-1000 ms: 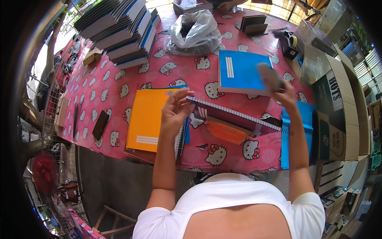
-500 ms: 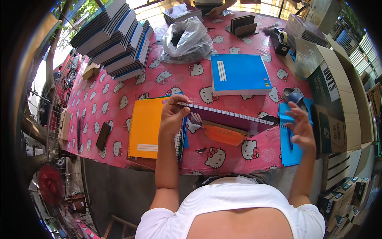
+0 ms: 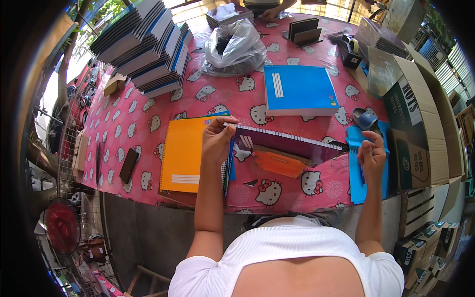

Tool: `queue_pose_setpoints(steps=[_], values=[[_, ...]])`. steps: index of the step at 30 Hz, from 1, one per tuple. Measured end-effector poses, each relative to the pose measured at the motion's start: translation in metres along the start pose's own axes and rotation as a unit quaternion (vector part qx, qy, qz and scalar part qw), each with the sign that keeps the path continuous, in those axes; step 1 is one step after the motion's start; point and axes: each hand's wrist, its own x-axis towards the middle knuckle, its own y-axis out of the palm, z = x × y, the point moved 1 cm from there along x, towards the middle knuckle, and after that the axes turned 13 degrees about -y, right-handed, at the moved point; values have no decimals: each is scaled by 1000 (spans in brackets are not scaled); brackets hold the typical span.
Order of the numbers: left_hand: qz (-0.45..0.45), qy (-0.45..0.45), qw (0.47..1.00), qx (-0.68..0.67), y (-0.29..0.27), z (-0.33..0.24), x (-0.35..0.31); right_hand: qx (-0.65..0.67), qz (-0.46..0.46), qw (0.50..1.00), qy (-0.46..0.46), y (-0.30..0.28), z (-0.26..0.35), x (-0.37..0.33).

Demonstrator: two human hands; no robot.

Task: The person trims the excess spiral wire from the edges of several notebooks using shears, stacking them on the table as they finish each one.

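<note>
My left hand is closed on the left end of a purple notebook, pinching its top corner between thumb and fingers. A row of holes runs along the notebook's upper edge, and a short black spiral coil shows at its right end. Just beyond that end, my right hand is raised with fingers curled and thumb near the index finger. Whatever it may pinch is too small to make out. Beneath the left wrist lies a stack topped by a yellow notebook. An orange flat piece lies in front of the purple notebook.
A thick blue notebook lies farther back. Tall notebook stacks stand at the left, beside a plastic bag. Blue sheets, a tape dispenser and a cardboard box line the right. A phone lies left; another person's hand shows at the back.
My right hand's spread fingers have curled in, and the hand has moved slightly left and down. My left hand keeps its hold on the purple notebook.
</note>
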Motion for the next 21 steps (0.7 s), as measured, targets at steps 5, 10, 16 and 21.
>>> queue_pose_setpoints(steps=[5, 10, 16, 21], values=[[-33, 9, 994, 104, 8, -11, 7, -483, 26, 875, -38, -65, -96, -23], [-51, 436, 787, 434, 116, -97, -43, -526, 110, 841, 61, -102, -158, -63], [11, 431, 789, 437, 135, -68, -101, -552, 126, 824, 23, -79, -126, -69], [0, 206, 837, 506, 102, 32, -96, -402, 122, 908, -9, -31, -65, -53]])
